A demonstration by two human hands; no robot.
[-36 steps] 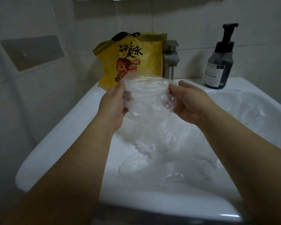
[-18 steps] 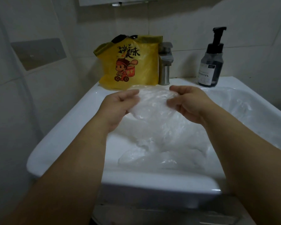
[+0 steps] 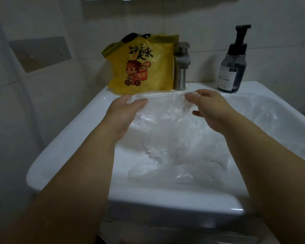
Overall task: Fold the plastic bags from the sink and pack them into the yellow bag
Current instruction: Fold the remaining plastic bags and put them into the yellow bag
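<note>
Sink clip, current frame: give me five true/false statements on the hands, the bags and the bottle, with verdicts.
1. The left hand and the right hand both hold a clear bag over the sink. True.
2. The tap stands between the yellow bag and the pump bottle. True.
3. The yellow bag lies down in the sink. False: it stands on the sink's back edge.
4. The right hand grips the pump bottle. False: it holds the clear bag.
5. More clear plastic lies in the sink. True.
</note>
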